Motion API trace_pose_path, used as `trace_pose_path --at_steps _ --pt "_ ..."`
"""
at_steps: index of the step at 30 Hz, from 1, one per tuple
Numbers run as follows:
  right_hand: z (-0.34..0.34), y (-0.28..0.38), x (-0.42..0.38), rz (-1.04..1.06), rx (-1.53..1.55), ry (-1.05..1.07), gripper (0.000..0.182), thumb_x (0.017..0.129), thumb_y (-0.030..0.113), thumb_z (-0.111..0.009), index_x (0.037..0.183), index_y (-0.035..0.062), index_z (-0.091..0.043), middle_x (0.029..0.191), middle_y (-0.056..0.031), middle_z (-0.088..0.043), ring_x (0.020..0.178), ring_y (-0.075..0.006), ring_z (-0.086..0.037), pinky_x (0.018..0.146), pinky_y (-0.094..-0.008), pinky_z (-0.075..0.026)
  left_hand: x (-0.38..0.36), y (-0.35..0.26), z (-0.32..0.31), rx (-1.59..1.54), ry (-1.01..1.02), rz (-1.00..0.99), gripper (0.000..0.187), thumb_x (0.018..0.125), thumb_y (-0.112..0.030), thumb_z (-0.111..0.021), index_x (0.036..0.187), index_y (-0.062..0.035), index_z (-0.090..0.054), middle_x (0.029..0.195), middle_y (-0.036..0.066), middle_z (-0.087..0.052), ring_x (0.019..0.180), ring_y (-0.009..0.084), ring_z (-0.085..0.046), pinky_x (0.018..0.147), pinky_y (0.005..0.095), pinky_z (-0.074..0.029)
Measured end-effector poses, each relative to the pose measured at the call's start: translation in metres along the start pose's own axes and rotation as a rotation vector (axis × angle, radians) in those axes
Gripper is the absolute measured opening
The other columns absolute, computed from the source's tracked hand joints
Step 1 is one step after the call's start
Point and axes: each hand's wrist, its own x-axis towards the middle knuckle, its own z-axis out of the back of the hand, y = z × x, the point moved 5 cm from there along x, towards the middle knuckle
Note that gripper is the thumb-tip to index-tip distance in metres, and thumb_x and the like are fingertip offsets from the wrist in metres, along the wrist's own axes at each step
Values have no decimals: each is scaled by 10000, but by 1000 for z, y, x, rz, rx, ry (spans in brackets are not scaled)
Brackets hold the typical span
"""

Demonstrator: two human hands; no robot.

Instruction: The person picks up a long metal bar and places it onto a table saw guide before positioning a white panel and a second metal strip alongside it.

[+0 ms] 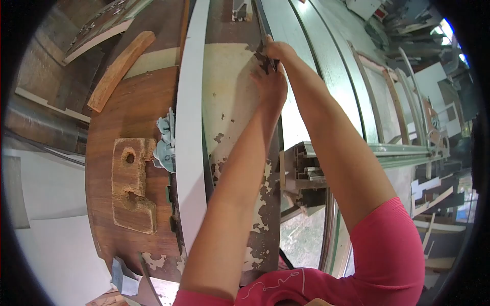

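A dark, thin strip runs away from me along the right edge of the worn, paint-chipped bench top. My right hand is closed around this strip, its thumb at the strip's left side. Just nearer to me, my left hand is at the strip's near end, which lies between its thumb and fingers. Those fingers reach over the bench surface and are partly in shadow, so the exact grip is hard to see. A long white board lies left of both arms.
Left of the white board, a notched wooden block, a crumpled grey-blue cloth and a wooden stick lie on a brown panel. Long pale panels extend on the right. Metal profile pieces sit beneath my right arm.
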Motion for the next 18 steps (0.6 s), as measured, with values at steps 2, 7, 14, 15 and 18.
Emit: trace_pose_path --at_steps 2,7,14,15,18 --pt "13 10 -29 60 -82 -36 542 844 280 -365 1347 108 -258 1146 -195 -527 1066 -349 -505 899 -415 -407 -14 7 46 -83 107 2 511 840 -289 -464 1291 -72 -363 1301 189 -388 1236 443 -251 972 619 -141" --pt "8 10 -24 109 -95 17 549 860 120 -330 1369 63 -131 1017 -251 -571 936 -373 -566 781 -459 -453 -82 43 95 416 552 -45 756 775 -503 -498 1359 -93 -247 1356 232 -275 1280 440 -145 1006 587 -70" --pt "28 22 -76 109 -57 83 384 805 148 -447 1114 -72 -390 744 -195 -593 602 -260 -600 460 -354 -472 -117 58 106 236 518 -42 771 732 -517 -548 1327 -87 -311 1393 192 -228 1266 455 -178 997 605 -69" --pt "32 23 -84 120 -32 128 366 796 153 -476 1060 -89 -400 668 -165 -577 526 -226 -581 412 -326 -458 -116 57 107 252 510 -22 731 742 -502 -550 1306 -84 -346 1387 190 -240 1268 434 -195 993 611 -77" --pt "64 34 -137 209 321 215 290 748 193 -550 857 -73 -512 563 -85 -490 439 -168 -478 356 -316 -383 -117 68 96 152 396 -12 643 765 -462 -549 1261 -76 -414 1364 192 -277 1270 386 -225 981 630 -86"
